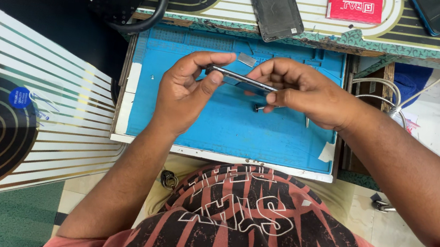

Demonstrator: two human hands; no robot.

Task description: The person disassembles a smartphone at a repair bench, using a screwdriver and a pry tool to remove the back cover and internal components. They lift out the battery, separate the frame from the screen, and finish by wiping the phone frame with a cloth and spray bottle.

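Bare blue mat [262,139], perhaps one screw [258,108].

Bright, even light — sharp focus, soft shadows, slight edge distortion.

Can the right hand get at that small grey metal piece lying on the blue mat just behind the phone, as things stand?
Probably not at once: the right hand is shut on the phone. The metal piece lies bare on the blue mat, close by.

Phone [240,80] held between both hands above work mat [262,139], small metal plate [246,60] behind it, boxed package [355,5] on far counter.
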